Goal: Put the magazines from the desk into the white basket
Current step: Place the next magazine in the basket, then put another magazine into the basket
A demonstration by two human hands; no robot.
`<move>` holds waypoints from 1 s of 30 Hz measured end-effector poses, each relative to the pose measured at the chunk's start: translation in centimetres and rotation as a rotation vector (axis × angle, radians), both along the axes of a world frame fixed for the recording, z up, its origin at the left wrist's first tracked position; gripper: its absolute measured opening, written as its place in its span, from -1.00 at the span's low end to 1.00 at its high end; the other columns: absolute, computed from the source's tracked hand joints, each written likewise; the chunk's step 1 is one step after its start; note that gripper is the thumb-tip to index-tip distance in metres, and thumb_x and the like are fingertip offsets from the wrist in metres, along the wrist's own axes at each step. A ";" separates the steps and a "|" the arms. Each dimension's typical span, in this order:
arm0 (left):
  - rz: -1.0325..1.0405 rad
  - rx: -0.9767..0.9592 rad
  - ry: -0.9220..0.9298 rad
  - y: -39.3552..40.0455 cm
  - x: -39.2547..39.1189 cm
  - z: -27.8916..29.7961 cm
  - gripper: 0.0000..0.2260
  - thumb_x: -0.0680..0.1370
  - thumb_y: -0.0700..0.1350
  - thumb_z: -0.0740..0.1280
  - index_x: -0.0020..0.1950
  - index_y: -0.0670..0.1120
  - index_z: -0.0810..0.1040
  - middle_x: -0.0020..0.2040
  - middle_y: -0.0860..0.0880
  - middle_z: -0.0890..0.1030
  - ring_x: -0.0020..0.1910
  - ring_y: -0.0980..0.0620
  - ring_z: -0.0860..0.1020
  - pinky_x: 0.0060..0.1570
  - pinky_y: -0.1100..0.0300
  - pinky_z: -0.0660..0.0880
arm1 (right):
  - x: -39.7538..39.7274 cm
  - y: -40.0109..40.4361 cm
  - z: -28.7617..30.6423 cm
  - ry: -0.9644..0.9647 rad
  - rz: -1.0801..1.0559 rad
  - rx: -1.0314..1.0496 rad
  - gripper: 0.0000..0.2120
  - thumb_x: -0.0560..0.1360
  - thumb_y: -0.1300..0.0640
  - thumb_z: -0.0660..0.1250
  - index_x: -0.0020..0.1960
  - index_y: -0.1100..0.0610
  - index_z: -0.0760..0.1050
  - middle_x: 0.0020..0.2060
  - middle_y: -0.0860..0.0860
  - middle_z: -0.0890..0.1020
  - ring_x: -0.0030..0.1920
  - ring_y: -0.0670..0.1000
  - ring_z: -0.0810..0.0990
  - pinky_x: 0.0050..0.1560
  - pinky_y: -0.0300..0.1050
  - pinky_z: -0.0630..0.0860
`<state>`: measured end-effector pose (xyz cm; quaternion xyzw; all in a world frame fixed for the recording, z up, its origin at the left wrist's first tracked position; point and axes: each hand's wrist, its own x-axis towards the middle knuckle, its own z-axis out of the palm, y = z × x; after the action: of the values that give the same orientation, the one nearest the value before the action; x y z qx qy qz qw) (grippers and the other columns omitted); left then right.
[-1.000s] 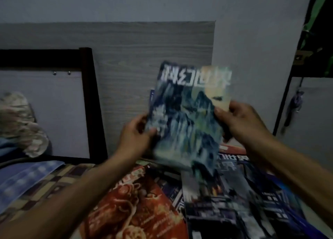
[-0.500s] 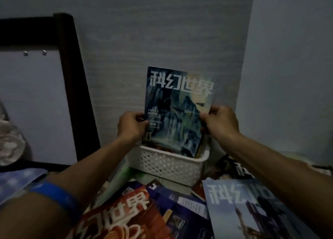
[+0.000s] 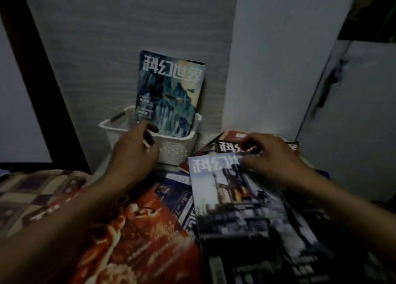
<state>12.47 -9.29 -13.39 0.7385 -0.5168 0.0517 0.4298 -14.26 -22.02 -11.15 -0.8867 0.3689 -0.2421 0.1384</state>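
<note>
A blue-green magazine (image 3: 169,95) stands upright in the white perforated basket (image 3: 175,148), leaning against the grey wood-grain wall. My left hand (image 3: 135,153) hovers at the basket's front rim with fingers apart and nothing in it. My right hand (image 3: 272,155) rests with loose, blurred fingers on the top right corner of a pale-blue magazine (image 3: 231,198), which lies on the pile on the desk. A red-orange magazine (image 3: 137,240) lies at the lower left of the pile. A dark blue one (image 3: 177,189) sits between them, and a dark one (image 3: 227,147) lies behind.
A patterned blanket (image 3: 32,189) lies at the left. A dark wooden post (image 3: 42,86) rises left of the basket. A white wall panel (image 3: 278,69) stands right behind the pile, with a pale cabinet door (image 3: 353,123) farther right.
Both hands have let go of the blue-green magazine, which now stands in the basket. My left hand has dropped to the rim. My right hand has moved right and down onto the pale-blue magazine.
</note>
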 end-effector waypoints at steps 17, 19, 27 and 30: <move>-0.284 0.187 0.923 6.5 -14.0 0.7 -0.63 0.58 -0.40 0.19 0.14 0.01 0.60 -0.09 -0.02 0.74 -0.04 -0.10 0.70 0.06 -0.06 0.61 | -8.2 7.1 -0.9 -0.298 -0.337 0.821 -0.62 0.38 0.32 0.52 0.13 0.15 0.48 -0.26 -0.02 0.64 -0.33 -0.01 0.64 -0.54 -0.27 0.49; -0.341 0.095 0.976 7.3 -12.9 0.5 -0.62 0.59 -0.40 0.19 0.05 0.06 0.60 -0.06 0.01 0.75 -0.03 -0.06 0.70 -0.01 0.01 0.64 | -8.5 7.3 -1.0 -0.334 -0.312 0.852 -0.78 0.39 0.24 0.53 -0.02 0.17 0.56 -0.37 0.03 0.70 -0.47 0.00 0.63 -0.57 -0.25 0.46; -0.382 -0.337 0.942 7.0 -7.6 6.1 -0.64 0.59 -0.35 0.22 0.37 -0.15 0.49 0.18 -0.14 0.66 0.08 -0.06 0.66 -0.01 0.11 0.61 | -3.0 6.0 6.4 -0.584 -0.034 0.586 -0.85 0.41 0.06 0.51 -0.29 -0.16 0.66 -0.43 -0.15 0.66 -0.40 -0.09 0.61 -0.34 -0.14 0.50; -0.390 -0.474 0.773 5.6 -4.4 11.1 -0.65 0.59 -0.35 0.24 0.32 -0.06 0.50 0.18 -0.07 0.64 0.11 0.01 0.62 0.14 0.10 0.57 | 0.8 4.4 10.5 -0.655 0.083 0.633 -0.94 0.49 0.13 0.43 -0.16 0.06 0.59 -0.31 0.03 0.61 -0.49 -0.07 0.54 -0.51 -0.18 0.45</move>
<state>8.02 -3.73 -2.30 0.4751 -0.4220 -0.1912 0.7480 -13.45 -17.61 -0.70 -0.6915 0.3257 -0.3794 0.5213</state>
